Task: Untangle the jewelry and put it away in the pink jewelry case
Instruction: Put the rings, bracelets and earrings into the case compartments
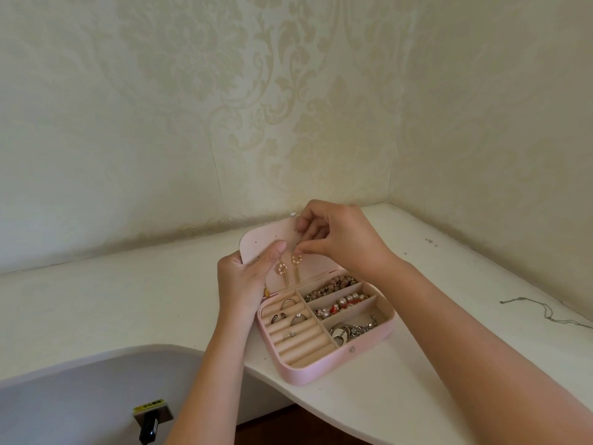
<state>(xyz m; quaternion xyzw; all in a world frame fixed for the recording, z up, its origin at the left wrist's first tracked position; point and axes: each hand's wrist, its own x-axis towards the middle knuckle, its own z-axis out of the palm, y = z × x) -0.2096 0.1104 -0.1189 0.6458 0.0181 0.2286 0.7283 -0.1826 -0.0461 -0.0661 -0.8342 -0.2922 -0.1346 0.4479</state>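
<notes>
The pink jewelry case (pixel 369 346) lies open on the white desk, its lid (pixel 269 232) raised toward the wall. My left hand (pixel 244 277) grips the lid's left edge, thumb on its inner face. My right hand (pixel 340 239) pinches the top of a gold tassel earring (pixel 296 268) against the lid. A matching earring (pixel 281 271) hangs beside it. Rings (pixel 288 303) sit in the roll slots. Bead bracelets (pixel 330 289), a pearl and red bracelet (pixel 340 305) and a silver chain piece (pixel 353 330) fill the right compartments.
A thin tangled chain (pixel 542 311) lies on the white desk (pixel 128 303) at the far right near the edge. Patterned walls meet in a corner behind the case. A grey surface (pixel 80 396) with a small black device (pixel 150 422) sits lower left.
</notes>
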